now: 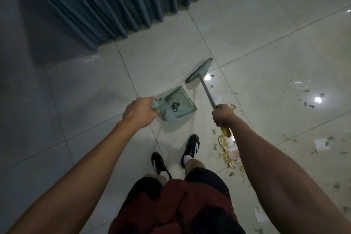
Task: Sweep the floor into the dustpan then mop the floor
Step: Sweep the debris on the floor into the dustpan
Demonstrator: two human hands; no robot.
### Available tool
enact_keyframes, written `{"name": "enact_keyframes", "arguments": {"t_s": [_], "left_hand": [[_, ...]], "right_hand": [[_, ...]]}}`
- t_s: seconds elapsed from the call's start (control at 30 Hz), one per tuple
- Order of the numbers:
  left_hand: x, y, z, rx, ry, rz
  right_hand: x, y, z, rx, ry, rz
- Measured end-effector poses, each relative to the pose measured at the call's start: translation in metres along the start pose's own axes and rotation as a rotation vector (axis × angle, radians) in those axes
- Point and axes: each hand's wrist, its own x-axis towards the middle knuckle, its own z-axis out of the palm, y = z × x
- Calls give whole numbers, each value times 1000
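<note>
pale tiled floor [247,40], glossy, crossed by dark grout lines; teal curtain [106,0] hangs along its far edge, hem touching the tiles. my two bare forearms reach forward over dark red shorts [176,207] and black shoes with white stripes [190,148]. broom [204,80]: teal head down on the floor beyond the dustpan, grey shaft slanting back to my right hand [223,115], which is clamped around the shaft just above its yellow end. dustpan [177,103]: pale green, resting on the tiles ahead of my feet, open mouth facing the broom side, a small dark clump of debris inside; my left hand [139,111] is closed tight on its handle. litter: a heap of yellowish scraps [227,150] beside my right forearm, smaller dark bits [308,103] scattered farther right
</note>
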Motion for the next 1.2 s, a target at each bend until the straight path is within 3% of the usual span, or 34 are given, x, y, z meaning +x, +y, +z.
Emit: {"name": "enact_keyframes", "arguments": {"t_s": [0.17,0.4,0.77,1.2], "left_hand": [[39,6,-15,26,-48,83],[73,13,-27,163,-108,258],[92,16,-31,366,-209,566],[27,40,16,499,-229,757]], "right_hand": [[9,-15,-11,-97,23,78],[-16,14,2,-319,128,124],[-79,63,70,-242,246,326],[-180,169,128,-115,301,519]]}}
